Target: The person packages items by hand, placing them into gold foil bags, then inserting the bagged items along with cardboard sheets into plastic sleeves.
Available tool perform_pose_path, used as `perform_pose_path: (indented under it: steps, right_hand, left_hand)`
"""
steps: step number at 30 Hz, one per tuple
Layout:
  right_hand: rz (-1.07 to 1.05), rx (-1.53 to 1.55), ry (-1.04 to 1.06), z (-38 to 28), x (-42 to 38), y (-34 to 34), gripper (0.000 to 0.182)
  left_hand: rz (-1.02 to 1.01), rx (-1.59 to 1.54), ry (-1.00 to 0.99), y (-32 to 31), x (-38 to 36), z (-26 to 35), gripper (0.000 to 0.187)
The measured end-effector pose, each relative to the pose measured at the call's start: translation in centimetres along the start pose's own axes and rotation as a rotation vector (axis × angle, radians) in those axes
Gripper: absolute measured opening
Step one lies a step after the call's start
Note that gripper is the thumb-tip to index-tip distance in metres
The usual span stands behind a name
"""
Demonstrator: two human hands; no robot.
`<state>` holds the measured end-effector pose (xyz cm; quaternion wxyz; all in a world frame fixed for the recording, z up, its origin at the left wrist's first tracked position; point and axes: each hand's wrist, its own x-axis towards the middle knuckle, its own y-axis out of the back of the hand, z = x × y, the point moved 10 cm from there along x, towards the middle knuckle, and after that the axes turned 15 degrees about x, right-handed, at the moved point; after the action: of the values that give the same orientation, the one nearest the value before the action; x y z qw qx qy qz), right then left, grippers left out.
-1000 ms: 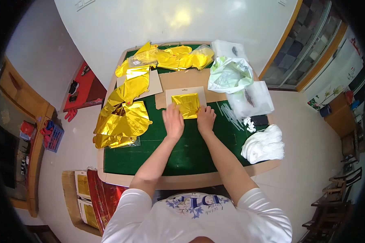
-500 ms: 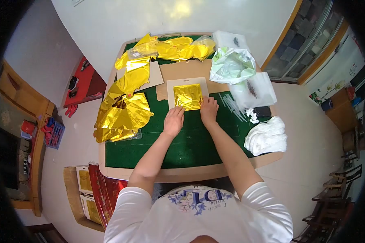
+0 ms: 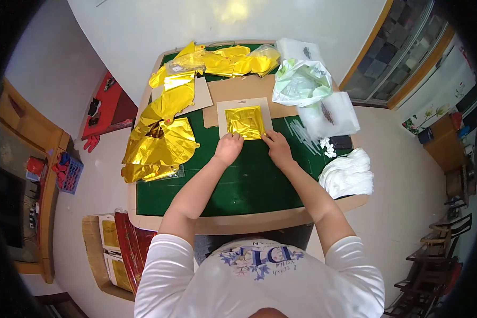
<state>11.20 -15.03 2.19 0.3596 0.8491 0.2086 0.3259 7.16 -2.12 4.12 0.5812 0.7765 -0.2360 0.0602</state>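
1. On the worktop (image 3: 249,199), w/ green top & brown edge, a folded gold foil square (image 3: 245,122) is seen near the middle. It is laid flat on a pale card (image 3: 222,110), in which a small slot is cut at the far edge.
2. By the right hand (image 3: 229,148), the near L corner of the foil is reached; its fingers are curled & held together. Whether the foil is pinched in this grip cannot be told.
3. By the left hand (image 3: 278,147), the near R corner is reached w/ thumb & forefinger. If they are pressed together on it, cannot be told.
4. Under the far part of the card, a brown cardboard sheet (image 3: 238,88) is placed.
5. On the L side, loose gold foil (image 3: 167,146) is spread, partly over another card (image 3: 202,95); more gold foil pieces (image 3: 228,62) are lined up along the far edge.
6. At far R, a whitish-green plastic bag (image 3: 302,87) is set beside a translucent pack (image 3: 331,119). Nearer, small white pieces (image 3: 328,148), a dark item (image 3: 344,142) & a white bundle (image 3: 347,175) are grouped.
7. On the floor at L, cards w/ gold squares are kept in an open carton (image 3: 93,244).
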Motion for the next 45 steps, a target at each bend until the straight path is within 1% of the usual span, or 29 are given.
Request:
perform_pose_path:
  steps: [4,6,10,12,16,18,19,21,22,24,25,28,30,32,34,36,37,39,40,42,43,45]
  right_hand:
    - [0.007,-0.029,-0.007,0.1,-0.4,-0.2,0.048]
    - [0.030,-0.108,-0.008,0.0,-0.3,0.0,0.048]
    - [0.058,-0.119,0.003,0.0,-0.5,0.1,0.047]
    - [0.041,-0.106,-0.032,0.1,-0.4,0.0,0.045]
    - [0.067,-0.124,-0.037,-0.4,-0.3,0.5,0.044]
    - [0.061,-0.089,-0.024,0.0,-0.1,0.3,0.043]
    - [0.065,-0.091,-0.020,0.2,0.0,0.2,0.043]
    - [0.052,-0.046,-0.032,0.6,0.0,-0.1,0.040]
    - [0.054,-0.043,-0.031,0.8,-0.1,-0.1,0.040]
    - [0.081,-0.033,0.011,0.3,-0.2,0.3,0.040]
    - [0.080,-0.028,0.008,0.2,-0.3,0.2,0.040]
    - [0.092,-0.030,-0.001,-0.2,-0.3,0.8,0.042]
    - [0.106,-0.052,0.034,-0.3,-0.3,0.9,0.045]
    - [0.107,-0.013,0.015,0.0,-0.3,1.1,0.042]
    - [0.109,0.026,-0.003,0.3,0.4,1.3,0.040]
    - [0.159,0.003,-0.274,3.7,1.8,1.8,0.028]
    - [0.157,0.002,-0.275,4.0,2.8,1.9,0.028]
    - [0.286,0.166,-0.546,7.2,3.2,2.6,0.018]
    - [0.285,0.169,-0.547,7.3,3.7,2.6,0.018]
    - [0.187,0.189,-0.669,8.5,3.9,1.7,0.024]
    - [0.186,0.187,-0.669,8.6,4.2,1.8,0.024]
    - [0.048,0.122,-0.707,9.2,4.4,0.7,0.025]
  left_hand:
    - [-0.003,0.004,-0.017,0.0,-0.5,0.2,0.006]
    - [0.218,0.011,-0.001,2.1,-1.0,-0.1,0.006]
    - [0.275,0.065,0.005,2.5,-1.1,-0.1,0.008]
    - [0.072,0.087,-0.013,0.3,-0.6,0.1,0.009]
    - [0.018,0.136,-0.002,-0.1,0.1,0.5,0.009]
    - [-0.098,0.106,0.057,-0.4,0.5,0.0,0.009]
    - [-0.093,0.109,0.058,0.1,0.5,-0.3,0.009]
    - [-0.099,-0.112,0.110,2.0,0.1,-1.5,0.014]
    - [-0.100,-0.109,0.109,1.8,-0.3,-1.5,0.014]
    - [0.169,-0.230,-0.043,4.3,-1.4,-0.2,0.028]
    - [0.119,-0.166,-0.127,3.6,-1.7,1.1,0.040]
    - [0.128,-0.225,-0.089,3.6,-1.4,2.9,0.044]
    - [0.098,-0.272,-0.078,2.8,-0.8,4.2,0.045]
    - [0.022,-0.369,0.088,1.4,-0.6,3.9,0.044]
    - [-0.003,-0.376,0.093,0.6,-0.5,3.9,0.045]
    - [-0.021,-0.356,0.100,0.5,-0.6,4.0,0.046]
    - [-0.022,-0.358,0.102,0.5,-0.5,4.0,0.046]
    - [-0.023,-0.351,0.097,0.6,-0.6,4.0,0.046]
    - [-0.026,-0.349,0.096,0.7,-0.7,3.9,0.046]
    - [-0.016,-0.350,0.094,0.8,-0.7,3.9,0.046]
    - [-0.016,-0.352,0.094,0.8,-0.6,3.9,0.046]
    - [-0.010,-0.354,0.093,0.9,-0.6,4.0,0.045]
